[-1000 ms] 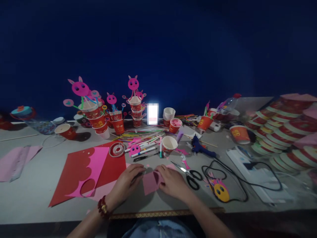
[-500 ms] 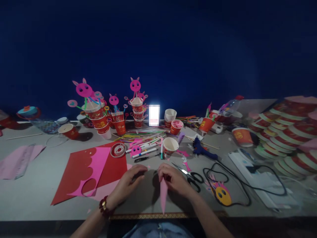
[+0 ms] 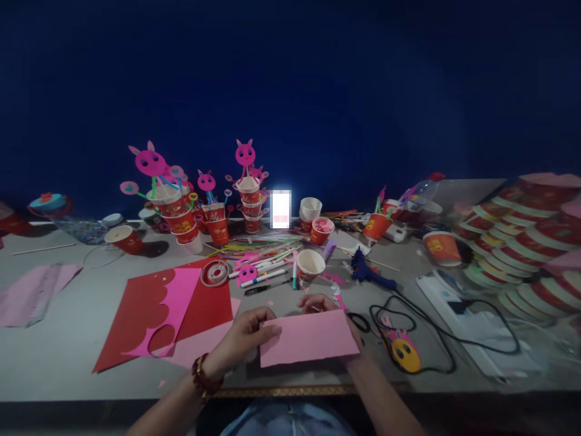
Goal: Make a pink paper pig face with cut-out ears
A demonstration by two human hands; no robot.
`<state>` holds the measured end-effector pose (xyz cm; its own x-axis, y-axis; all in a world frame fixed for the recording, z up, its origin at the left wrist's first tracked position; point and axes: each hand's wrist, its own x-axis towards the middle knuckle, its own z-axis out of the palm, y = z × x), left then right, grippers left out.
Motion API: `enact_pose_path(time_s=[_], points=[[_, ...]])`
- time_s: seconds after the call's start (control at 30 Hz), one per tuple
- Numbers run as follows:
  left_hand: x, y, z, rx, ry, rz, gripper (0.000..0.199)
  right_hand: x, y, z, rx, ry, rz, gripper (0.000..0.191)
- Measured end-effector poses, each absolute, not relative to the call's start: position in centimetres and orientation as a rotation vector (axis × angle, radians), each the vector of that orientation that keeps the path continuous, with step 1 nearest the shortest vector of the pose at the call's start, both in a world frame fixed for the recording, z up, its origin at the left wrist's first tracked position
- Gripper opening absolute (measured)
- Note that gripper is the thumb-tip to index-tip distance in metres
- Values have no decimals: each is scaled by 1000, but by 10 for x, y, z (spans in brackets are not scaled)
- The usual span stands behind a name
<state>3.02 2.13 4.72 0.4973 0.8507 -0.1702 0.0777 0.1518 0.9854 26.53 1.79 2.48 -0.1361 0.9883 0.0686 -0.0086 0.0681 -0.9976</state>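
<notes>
A light pink rectangle of paper (image 3: 309,340) is held broad side up in front of me, near the table's front edge. My left hand (image 3: 254,333) pinches its left end, with the thumb on top. My right hand (image 3: 320,301) supports it from behind on the right; its fingers show above the top edge and the palm is hidden. Just right of the paper lie black-handled scissors (image 3: 361,322), mostly covered. Red card (image 3: 131,321) and a cut bright pink sheet (image 3: 175,315) rest to my left.
Beyond my hands stand a paper cup (image 3: 310,266) and several markers (image 3: 263,278). A blue glue gun (image 3: 370,272) with a looping black cord lies right. Decorated cup stacks (image 3: 179,221) line the back left. Many nested cups (image 3: 521,242) fill the right. A tape roll (image 3: 215,274) sits on the red card.
The pink paper has turned from edge-on to broad side up. My left hand, empty before, has moved right and taken its left end. My right hand is now behind the paper.
</notes>
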Motion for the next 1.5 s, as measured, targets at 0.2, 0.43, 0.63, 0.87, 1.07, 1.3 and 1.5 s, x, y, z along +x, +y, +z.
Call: enact_pose_path(time_s=[0.2,0.43,0.63,0.87,1.07,1.3,1.5], points=[[23,22,36,1434,1013,719,38,288,-2,33,-1110,-1162,1627,47],[34,19,37,1618,1140,750,28,275,-14,47,-1183,-1620,1238,29],[35,20,26,1706,1219,788,24,270,-16,37,-1265,-1632,1043,27],[21,20,25,1791,1203,686,24,281,-7,17,-1452,-1706,939,43],[26,13,13,2276,1511,425,20,283,-1,3,-1732,-1914,682,41],[24,9,13,2503,1524,353,30,280,1,-15,-1618,-2065,291,37],[15,22,21,2549,1418,336,15,277,2,-6,-1560,-2020,104,28]])
